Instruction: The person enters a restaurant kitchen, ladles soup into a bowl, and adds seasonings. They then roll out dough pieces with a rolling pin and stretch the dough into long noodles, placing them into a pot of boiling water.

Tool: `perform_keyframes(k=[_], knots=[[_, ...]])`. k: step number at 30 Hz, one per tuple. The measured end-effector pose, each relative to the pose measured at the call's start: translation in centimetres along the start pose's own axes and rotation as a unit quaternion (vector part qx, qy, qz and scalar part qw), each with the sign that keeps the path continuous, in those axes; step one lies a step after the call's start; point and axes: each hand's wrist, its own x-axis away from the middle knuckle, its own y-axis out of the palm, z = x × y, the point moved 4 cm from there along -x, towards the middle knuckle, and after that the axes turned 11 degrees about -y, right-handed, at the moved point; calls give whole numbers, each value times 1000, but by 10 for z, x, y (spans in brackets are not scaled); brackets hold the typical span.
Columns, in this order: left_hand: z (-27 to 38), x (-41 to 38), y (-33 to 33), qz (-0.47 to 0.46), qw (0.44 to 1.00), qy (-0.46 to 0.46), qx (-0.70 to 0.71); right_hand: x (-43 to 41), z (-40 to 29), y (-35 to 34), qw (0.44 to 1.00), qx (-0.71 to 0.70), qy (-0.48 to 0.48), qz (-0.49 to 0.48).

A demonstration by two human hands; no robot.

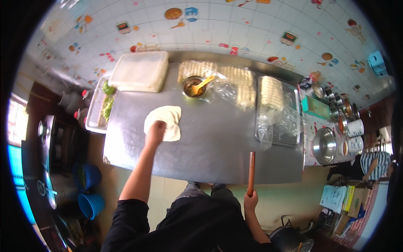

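A flat, pale sheet of dough (171, 127) with an uneven outline lies on the left part of the metal table (207, 148). My left hand (156, 132) rests on its near left part, fingers curled; whether they pinch the dough cannot be told. My right hand (251, 201) is closed around the lower end of a wooden rolling pin (251, 173), held upright in the picture at the table's near edge. Beyond the dough stands a metal bowl (186, 91) of oily liquid with a yellow spoon (206, 82) in it. Rows of dough strips (245, 91) lie under clear plastic behind it.
A lidded plastic box (138, 71) and a white basket of greens (94, 110) stand at the left. To the right are a metal tray (291, 138) with more dough, a green box (315, 108), a steel basin (324, 146) and stacked bowls (355, 128). A person in stripes (374, 163) sits far right.
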Motion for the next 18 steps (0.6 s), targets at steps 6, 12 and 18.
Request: perform_keyframes(k=[6, 12, 18], knots=[[150, 22, 184, -56, 968, 199, -142, 26, 20, -33, 999, 19, 45, 5], [234, -30, 305, -80, 921, 237, -298, 60, 47, -66, 993, 35, 115, 7], [226, -127, 361, -210, 881, 413, -92, 50, 57, -85, 985, -8, 169, -22]])
